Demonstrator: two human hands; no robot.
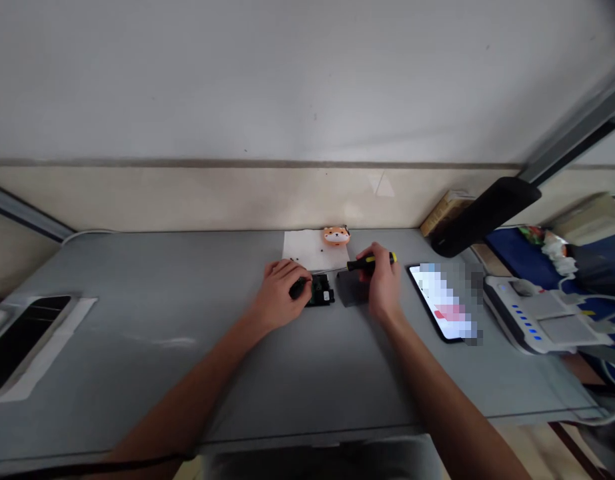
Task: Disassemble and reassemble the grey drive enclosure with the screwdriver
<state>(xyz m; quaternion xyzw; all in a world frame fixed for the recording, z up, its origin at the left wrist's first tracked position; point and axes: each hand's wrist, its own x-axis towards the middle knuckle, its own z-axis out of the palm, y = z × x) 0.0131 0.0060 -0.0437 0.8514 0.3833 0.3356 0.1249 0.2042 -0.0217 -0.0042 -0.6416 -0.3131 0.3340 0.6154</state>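
Gripping a small black circuit module (320, 291) with the left hand (277, 292), on the worktop (152, 373), near middle. Left fingers (287, 270) curl narrow over the module's left end, which they mostly hide; its right end shows components and a small white label. Right hand (381, 280) sits just right of it, fingers wrapped closed around the black handle of a yellow-and-black screwdriver (370, 262), held level, shaft pointing left toward the far edge of the module, not clearly touching it. Dark grey square pad (350, 290) lies flat under and just left of the right hand, beside the module.

Far side: white paper sheet (315, 250) against the wall, tiny dark screws (293, 260) on it, orange shiba-style toy (336, 235) at its far edge. Right: phone (437, 301) lying flat, lit screen pixelated; past it a white device with blue lights (532, 319). Far right corner: cardboard box (445, 212), blurry black object (487, 217), blue cloth (517, 250). Left: dark slot (25, 340) in the worktop, white tape (62, 340) along its edge. Cream-and-white wall (237, 193) behind.
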